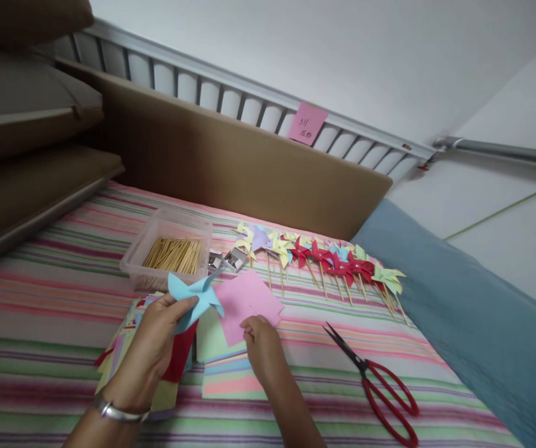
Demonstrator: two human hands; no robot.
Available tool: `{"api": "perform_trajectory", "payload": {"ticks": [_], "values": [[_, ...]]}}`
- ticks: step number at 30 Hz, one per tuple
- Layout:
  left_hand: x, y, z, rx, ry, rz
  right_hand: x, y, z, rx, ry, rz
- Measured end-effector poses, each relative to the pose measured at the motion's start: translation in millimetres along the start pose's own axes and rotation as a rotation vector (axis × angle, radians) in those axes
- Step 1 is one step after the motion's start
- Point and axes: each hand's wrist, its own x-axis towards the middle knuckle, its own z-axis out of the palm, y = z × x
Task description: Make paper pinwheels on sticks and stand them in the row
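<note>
My left hand (153,345) pinches a light blue paper pinwheel (196,295) and holds it just above a loose stack of coloured paper squares (225,367). My right hand (261,348) rests on that stack with its fingertips closed on the near edge of a pink paper square (246,302). A silver bracelet (116,410) sits on my left wrist. Behind the papers stands a clear plastic box of wooden sticks (174,255).
A row of finished pinwheels on sticks (324,261) lies across the striped cloth (38,311). Red-handled scissors (380,389) lie at the right. A stapler (228,260) sits by the box. Brown cardboard (230,162) stands behind, and blue cloth (459,330) at the right.
</note>
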Motion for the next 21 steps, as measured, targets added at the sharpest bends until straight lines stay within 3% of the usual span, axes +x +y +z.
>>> {"api": "perform_trajectory", "payload": {"ticks": [10,15,21], "values": [[-7,4,6,0.042,0.015,-0.002,1,2,-1,0.045,0.027,0.084],[-4,-4,7,0.069,-0.004,-0.020,1,-2,-19,0.116,0.050,0.062],[-1,-21,11,0.110,-0.024,0.043,-8,-25,-53,0.571,0.047,0.087]]}}
